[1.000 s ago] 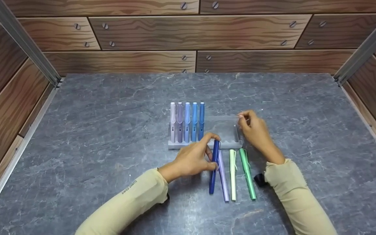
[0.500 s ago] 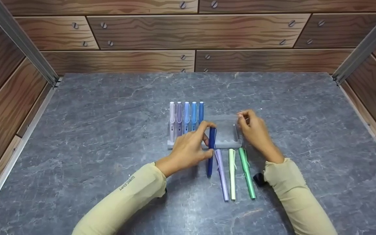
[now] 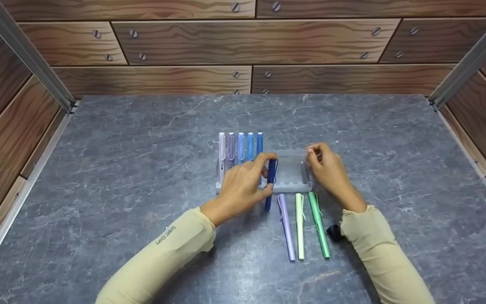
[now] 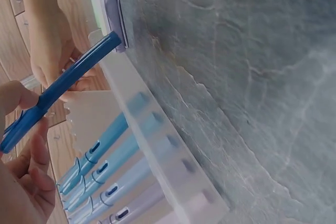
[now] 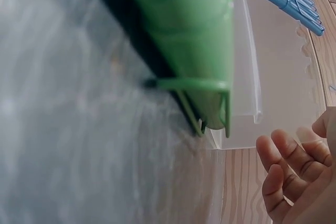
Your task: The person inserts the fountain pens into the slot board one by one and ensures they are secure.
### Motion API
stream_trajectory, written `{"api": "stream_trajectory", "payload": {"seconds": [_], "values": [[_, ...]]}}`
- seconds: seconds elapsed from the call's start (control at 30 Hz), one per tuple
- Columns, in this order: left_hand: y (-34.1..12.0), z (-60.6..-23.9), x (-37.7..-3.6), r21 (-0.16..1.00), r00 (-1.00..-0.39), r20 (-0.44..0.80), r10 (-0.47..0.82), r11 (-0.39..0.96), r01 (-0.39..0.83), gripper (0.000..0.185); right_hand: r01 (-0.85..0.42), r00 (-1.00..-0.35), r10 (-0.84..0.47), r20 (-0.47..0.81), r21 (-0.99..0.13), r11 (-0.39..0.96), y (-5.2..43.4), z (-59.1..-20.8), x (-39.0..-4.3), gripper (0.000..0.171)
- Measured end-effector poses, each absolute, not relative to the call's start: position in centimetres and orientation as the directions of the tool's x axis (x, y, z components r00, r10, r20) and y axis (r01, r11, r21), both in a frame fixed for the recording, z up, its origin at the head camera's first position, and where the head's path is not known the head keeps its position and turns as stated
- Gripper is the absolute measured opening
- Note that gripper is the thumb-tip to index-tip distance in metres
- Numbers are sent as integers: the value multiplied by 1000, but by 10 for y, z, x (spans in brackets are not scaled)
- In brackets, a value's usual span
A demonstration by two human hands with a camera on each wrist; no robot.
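Observation:
My left hand pinches a dark blue pen by its capped end, between thumb and fingers. The pen is over the front of a clear pen stand, its lower end sticking out toward me. Several pens stand in the left part of the rack, from pale lilac to blue. My right hand holds the stand's upper right corner between thumb and curled fingers. In front of the stand lie a lavender pen, a pale green pen and a green pen.
A grey marbled tabletop lies under everything. Wood-patterned panels rise behind and at both sides, with metal posts at the corners. A small black object is by the right sleeve.
My left hand has lifted the dark blue pen away from beside the lavender pen and carried it forward and slightly left, over the stand's front. The right hand stays in place.

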State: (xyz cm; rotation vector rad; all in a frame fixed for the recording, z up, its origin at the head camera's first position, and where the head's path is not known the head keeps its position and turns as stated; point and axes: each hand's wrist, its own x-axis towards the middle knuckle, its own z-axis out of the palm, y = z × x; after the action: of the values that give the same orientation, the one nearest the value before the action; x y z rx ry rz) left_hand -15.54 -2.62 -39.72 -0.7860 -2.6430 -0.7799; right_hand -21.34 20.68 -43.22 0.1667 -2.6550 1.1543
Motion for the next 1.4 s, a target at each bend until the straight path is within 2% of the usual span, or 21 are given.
{"api": "stream_trajectory", "payload": {"seconds": [0.27, 0.6, 1.07, 1.2, 1.4], "values": [[-29, -399, -162, 349, -735, 541, 408, 686, 638, 55, -207, -961, -10, 276, -697, 686, 206, -433, -212, 19], [-29, -402, -172, 293, -649, 640, 411, 651, 701, 55, -218, -959, -21, 282, -691, 689, 206, -434, -211, 19], [-31, -408, -181, 199, -545, 749, 378, 656, 728, 55, -223, -956, -13, 294, -697, 681, 206, -434, -212, 18], [-31, -409, -184, 190, -541, 749, 384, 657, 729, 55, -215, -958, -8, 286, -702, 679, 206, -434, -212, 19], [-31, -409, -185, 198, -568, 720, 400, 666, 719, 53, -218, -958, -11, 287, -703, 677, 206, -432, -212, 18]]}}
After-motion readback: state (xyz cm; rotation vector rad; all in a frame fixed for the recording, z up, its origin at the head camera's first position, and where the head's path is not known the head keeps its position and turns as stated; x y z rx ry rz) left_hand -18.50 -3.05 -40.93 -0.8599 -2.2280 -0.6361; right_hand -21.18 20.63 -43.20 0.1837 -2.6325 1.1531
